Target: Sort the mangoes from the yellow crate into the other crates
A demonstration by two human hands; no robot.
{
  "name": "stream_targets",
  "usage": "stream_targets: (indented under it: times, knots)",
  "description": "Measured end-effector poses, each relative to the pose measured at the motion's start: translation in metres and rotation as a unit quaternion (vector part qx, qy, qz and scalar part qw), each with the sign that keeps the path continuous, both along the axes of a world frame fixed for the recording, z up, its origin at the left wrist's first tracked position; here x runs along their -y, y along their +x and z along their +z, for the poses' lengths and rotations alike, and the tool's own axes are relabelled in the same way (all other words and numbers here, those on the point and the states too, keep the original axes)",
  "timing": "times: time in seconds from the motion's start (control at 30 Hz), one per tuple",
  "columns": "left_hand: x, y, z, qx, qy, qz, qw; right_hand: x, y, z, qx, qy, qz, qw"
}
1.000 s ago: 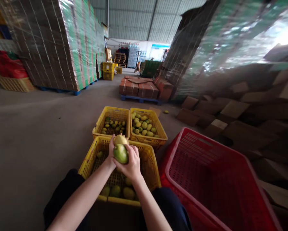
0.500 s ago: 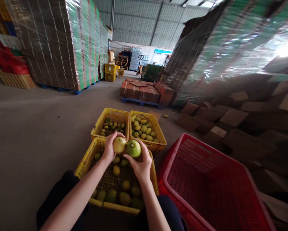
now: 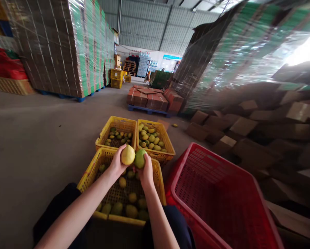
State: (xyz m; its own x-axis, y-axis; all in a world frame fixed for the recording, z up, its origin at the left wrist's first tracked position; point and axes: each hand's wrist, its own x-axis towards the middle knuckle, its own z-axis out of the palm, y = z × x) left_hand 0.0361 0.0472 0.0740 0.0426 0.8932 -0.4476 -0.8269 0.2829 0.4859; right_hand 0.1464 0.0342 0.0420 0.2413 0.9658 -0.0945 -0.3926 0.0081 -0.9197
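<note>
Side by side above the near yellow crate (image 3: 90, 174), I hold two lemons. My left hand (image 3: 116, 164) is closed around a yellow lemon (image 3: 128, 154). In my right hand (image 3: 147, 171) is a green lemon (image 3: 140, 158), gripped from its right side. The two fruits almost touch; I cannot tell whether they do. Below them, several loose yellow and green lemons (image 3: 131, 211) lie on the crate's slatted floor, partly hidden by my forearms.
Two more yellow crates with lemons, a left one (image 3: 103, 133) and a right one (image 3: 167, 141), adjoin beyond. A red crate (image 3: 182, 183) stands at my right. Flattened cartons (image 3: 237, 135) pile up behind it. Strapped cardboard (image 3: 147, 98) sits on a blue pallet ahead, between wrapped stacks (image 3: 90, 52).
Both lemons have been turned in my hands: their stem ends faced me and now their smooth sides show. My right hand has rolled over its lemon. The view has shifted slightly.
</note>
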Motion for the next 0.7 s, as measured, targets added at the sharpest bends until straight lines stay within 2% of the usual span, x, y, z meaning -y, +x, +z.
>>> stream_targets:
  times: [0.07, 0.17, 0.27, 0.4, 0.53, 0.7]
  knots:
    - [-0.001, -0.001, -0.003, -0.002, -0.030, -0.018, 0.999, -0.002, -0.002, 0.001, -0.080, -0.026, 0.030, 0.996]
    - [-0.006, -0.005, -0.010, -0.001, -0.065, -0.016, 0.998, -0.002, -0.001, 0.005, -0.133, -0.043, 0.058, 0.989]
    - [-0.006, -0.008, -0.009, 0.048, -0.011, 0.003, 0.999, -0.001, 0.001, 0.006, -0.169, -0.038, 0.083, 0.981]
    - [0.000, -0.010, 0.003, 0.106, 0.049, -0.019, 0.993, -0.001, -0.002, 0.005, -0.221, -0.011, 0.061, 0.973]
    - [0.005, -0.012, 0.011, 0.073, 0.106, -0.055, 0.990, 0.001, -0.004, 0.005, -0.247, 0.017, 0.084, 0.965]
    - [0.006, -0.017, 0.015, 0.039, 0.137, -0.113, 0.983, 0.006, 0.001, 0.004, -0.242, 0.027, 0.131, 0.961]
